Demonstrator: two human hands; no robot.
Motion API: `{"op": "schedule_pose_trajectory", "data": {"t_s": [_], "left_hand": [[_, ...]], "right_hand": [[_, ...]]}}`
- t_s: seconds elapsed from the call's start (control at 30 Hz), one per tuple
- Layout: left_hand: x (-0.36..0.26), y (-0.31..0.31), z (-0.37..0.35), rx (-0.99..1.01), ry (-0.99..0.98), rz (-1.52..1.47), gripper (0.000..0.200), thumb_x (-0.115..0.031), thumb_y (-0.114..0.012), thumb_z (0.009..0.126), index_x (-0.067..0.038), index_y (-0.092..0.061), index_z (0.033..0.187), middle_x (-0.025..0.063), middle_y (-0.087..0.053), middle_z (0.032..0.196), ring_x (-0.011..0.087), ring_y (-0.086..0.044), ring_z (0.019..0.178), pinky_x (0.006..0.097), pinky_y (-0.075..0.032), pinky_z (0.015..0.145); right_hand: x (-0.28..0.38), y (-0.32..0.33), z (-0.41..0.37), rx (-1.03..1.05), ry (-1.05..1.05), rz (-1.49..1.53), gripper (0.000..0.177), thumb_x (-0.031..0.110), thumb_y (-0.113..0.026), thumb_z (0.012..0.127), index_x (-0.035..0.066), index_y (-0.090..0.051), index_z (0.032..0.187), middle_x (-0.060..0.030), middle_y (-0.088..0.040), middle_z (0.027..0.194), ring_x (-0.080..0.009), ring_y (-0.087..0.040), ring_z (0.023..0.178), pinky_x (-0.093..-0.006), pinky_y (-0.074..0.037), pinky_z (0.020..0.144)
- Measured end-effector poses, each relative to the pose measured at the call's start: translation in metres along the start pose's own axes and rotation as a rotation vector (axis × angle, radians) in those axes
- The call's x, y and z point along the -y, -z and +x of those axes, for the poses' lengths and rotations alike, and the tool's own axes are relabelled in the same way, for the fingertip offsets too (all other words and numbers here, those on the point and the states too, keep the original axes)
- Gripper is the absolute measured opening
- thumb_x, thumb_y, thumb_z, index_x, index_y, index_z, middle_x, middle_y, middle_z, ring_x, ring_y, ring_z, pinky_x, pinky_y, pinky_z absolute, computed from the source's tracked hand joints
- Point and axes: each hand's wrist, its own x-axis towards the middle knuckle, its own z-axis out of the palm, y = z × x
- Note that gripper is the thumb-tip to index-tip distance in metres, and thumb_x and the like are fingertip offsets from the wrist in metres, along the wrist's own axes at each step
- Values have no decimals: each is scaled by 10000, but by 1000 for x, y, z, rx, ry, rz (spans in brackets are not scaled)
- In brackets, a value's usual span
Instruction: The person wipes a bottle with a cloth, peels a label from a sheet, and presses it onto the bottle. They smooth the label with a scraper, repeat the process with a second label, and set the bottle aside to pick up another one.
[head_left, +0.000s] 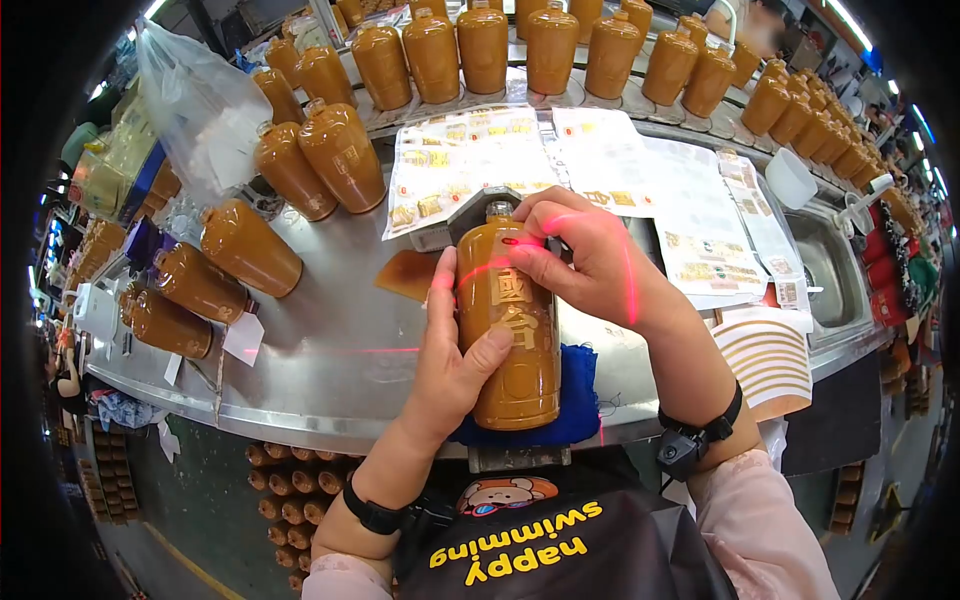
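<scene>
A glossy brown bottle (513,385) with gold characters stands slightly tilted before me on a blue cloth (580,385). My left hand (450,350) wraps round its left side, thumb on the front by the characters. At the bottle's shoulder, my right hand (580,250) has thumb and fingers pinched together, beside a small red oval mark (511,241). What those fingertips hold, if anything, is too small to make out. Red laser lines cross the bottle and my right hand. Behind the neck sits a dark angular metal piece (470,212), partly hidden.
Decal sheets (600,160) cover the table's back. More brown bottles (250,245) stand at left, and others (483,50) line a conveyor behind. At right are a sink (838,262), a white cup (790,178) and curved gold-striped strips (765,360). A plastic bag (195,100) hangs upper left.
</scene>
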Motion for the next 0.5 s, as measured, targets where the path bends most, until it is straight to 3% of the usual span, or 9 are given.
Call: {"op": "schedule_pose_trajectory", "data": {"t_s": [0.17, 0.5], "left_hand": [[0, 1, 1, 9, 25, -113, 903, -281, -631, 941, 30, -16, 1527, 191, -359, 1442, 239, -430, 1308, 365, -375, 1081], [-3, 0, 0, 26, 31, -39, 893, -243, -619, 944, 28, 1, 1528, 199, -360, 1441, 245, -442, 1302, 370, -391, 1072]], "right_hand": [[-1, -1, 0, 1, 0, 13, 188, 161, -689, 895, -7, -607, 876, -145, -633, 1041, -240, -623, 847, -323, -497, 717], [-2, -1, 0, -11, 10, 7, 186, 156, -693, 890, -10, -609, 875, -147, -641, 1047, -231, -628, 838, -323, -503, 701]]}}
